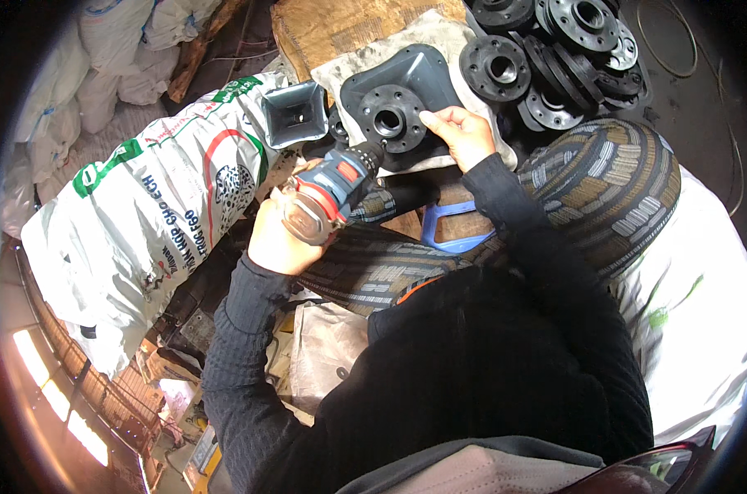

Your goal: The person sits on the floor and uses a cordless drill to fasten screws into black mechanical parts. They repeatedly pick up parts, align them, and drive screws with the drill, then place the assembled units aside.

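My left hand (279,243) is wrapped around a blue-grey cordless drill (332,183) with a red stripe. The drill's chuck reaches the near left edge of a round black flange (406,105) with a central hole and small holes around it. This flange lies inside a dark grey, square, dish-shaped part (419,64) set on a whitish sack (331,76). With thumb and fingers pinched, my right hand (464,136) grips the flange's right rim. Whether a bit or screw sits at the drill's tip is too small to tell.
Black flanges (497,70) are piled at the upper right. A small square dark funnel-like part (295,114) stands left of the work, beside a big white printed sack (155,206). Cardboard (340,29) lies behind. A blue plastic frame (456,239) is between my legs.
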The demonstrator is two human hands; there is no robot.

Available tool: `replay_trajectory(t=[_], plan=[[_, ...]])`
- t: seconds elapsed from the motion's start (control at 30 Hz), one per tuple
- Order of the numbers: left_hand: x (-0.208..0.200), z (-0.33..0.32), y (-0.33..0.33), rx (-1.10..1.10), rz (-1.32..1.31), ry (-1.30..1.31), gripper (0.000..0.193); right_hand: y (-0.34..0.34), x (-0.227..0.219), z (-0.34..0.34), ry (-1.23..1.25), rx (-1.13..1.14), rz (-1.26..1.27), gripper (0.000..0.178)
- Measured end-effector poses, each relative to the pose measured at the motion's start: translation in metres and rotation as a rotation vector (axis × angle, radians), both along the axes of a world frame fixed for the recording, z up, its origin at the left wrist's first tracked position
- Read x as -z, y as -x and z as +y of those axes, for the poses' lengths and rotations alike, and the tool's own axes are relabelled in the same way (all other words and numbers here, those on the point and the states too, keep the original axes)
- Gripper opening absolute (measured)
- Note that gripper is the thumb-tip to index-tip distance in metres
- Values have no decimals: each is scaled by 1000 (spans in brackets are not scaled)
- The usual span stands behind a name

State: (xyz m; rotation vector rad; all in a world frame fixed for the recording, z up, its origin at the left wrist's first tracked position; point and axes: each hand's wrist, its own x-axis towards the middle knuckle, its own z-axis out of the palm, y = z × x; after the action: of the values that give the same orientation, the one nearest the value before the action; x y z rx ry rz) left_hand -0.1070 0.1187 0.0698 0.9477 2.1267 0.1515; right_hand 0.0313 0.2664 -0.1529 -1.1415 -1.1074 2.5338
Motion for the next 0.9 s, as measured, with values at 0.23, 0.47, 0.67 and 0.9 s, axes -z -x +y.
replay_trajectory(t=[0.23,0.47,0.67,0.9], plan=[[11,-10,-6,66,142,-98,38,3,-7,9,-91,-29,-26,20],[-21,-19,-69,155,338,-415,30,-13,-36,37,722,246,300,34],[-33,-25,-120,154,280,-494,33,-32,-83,29,792,307,428,43],[-28,-32,-131,55,254,-533,33,-44,-79,15,814,223,590,41]])
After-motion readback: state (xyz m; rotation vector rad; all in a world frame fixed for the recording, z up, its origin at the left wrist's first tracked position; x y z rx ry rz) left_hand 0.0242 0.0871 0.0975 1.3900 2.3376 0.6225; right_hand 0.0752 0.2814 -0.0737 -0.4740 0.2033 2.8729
